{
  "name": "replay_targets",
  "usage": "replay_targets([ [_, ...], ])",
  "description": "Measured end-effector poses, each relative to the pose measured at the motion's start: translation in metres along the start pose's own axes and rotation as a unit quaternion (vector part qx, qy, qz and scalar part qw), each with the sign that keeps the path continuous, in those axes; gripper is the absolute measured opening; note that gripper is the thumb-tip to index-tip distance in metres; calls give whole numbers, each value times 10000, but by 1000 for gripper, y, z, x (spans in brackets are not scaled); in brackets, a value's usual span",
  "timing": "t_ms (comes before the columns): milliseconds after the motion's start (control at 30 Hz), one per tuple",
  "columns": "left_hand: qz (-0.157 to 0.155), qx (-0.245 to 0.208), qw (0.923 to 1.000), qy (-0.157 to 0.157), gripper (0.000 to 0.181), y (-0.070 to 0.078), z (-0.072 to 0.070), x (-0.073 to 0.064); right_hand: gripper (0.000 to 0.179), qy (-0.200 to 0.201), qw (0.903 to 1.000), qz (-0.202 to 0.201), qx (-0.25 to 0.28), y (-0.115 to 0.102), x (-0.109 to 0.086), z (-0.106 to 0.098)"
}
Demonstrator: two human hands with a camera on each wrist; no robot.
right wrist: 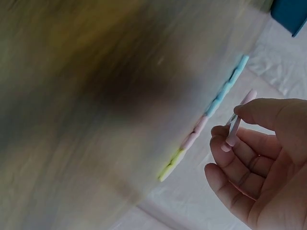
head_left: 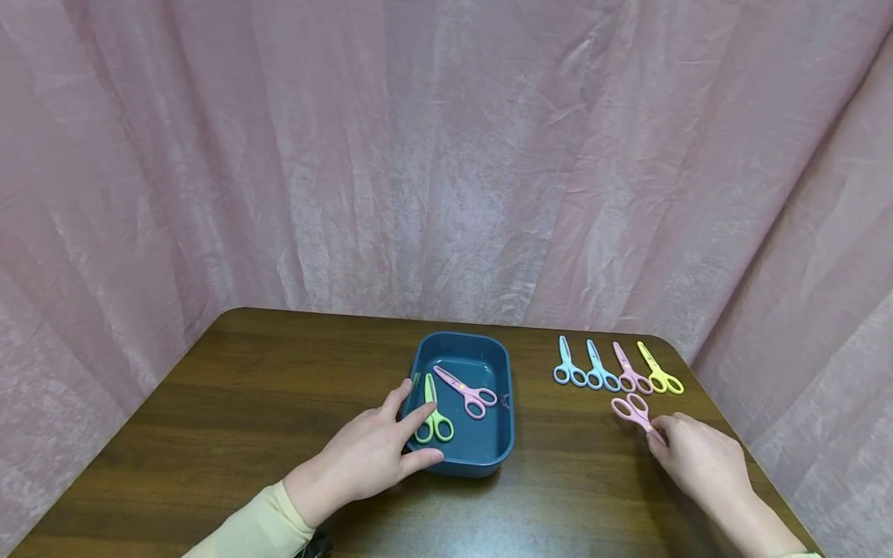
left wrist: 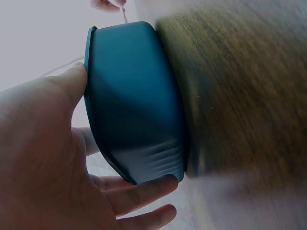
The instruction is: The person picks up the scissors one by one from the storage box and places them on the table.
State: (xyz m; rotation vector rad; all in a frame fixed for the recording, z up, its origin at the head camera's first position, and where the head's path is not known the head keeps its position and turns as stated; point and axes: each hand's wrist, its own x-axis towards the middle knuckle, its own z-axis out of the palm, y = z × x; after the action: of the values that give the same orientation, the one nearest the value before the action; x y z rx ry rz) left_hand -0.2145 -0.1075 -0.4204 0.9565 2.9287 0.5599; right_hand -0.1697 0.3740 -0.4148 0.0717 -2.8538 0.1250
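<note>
My right hand (head_left: 705, 457) pinches a pair of pink scissors (head_left: 633, 411) by the blade end between thumb and fingers, loops pointing away from the hand. In the right wrist view these scissors (right wrist: 233, 125) are held up above the table. My left hand (head_left: 366, 453) rests at the left near corner of a blue rectangular box (head_left: 512, 418), fingers spread and fairly straight. Its thumb touches the rim in the left wrist view, with other fingers along the box's side (left wrist: 134, 91). Inside the box lie green scissors (head_left: 434, 418) and another pair of pink scissors (head_left: 463, 391).
On the table's far right, a row of scissors holds two blue pairs (head_left: 568, 372) (head_left: 601, 376), one pink pair (head_left: 633, 378) and one yellow pair (head_left: 661, 377). The brown wooden table (head_left: 279, 372) ends against a pink curtain (head_left: 446, 155). A small dark object (head_left: 317, 545) sits by the left sleeve.
</note>
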Motion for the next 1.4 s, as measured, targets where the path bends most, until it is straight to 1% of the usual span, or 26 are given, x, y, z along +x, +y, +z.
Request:
replay_targets([
  [300, 37, 7, 10000, 48, 82, -1, 1, -1, 9, -273, 9994, 203, -1, 24, 1, 0],
  [533, -8, -30, 10000, -8, 82, -1, 1, -1, 19, -480, 9981, 379, -9, 38, 1, 1],
  [733, 4, -25, 10000, -6, 82, -1, 2, -1, 18, -529, 9979, 383, 12, 45, 0, 2],
  [1167, -15, -13, 10000, 0, 78, 0, 1, 0, 34, -593, 9971, 477, 43, 57, -2, 6],
  [1400, -48, -22, 10000, -5, 76, 0, 1, 0, 34, -642, 9963, 573, 41, 62, -2, 4],
])
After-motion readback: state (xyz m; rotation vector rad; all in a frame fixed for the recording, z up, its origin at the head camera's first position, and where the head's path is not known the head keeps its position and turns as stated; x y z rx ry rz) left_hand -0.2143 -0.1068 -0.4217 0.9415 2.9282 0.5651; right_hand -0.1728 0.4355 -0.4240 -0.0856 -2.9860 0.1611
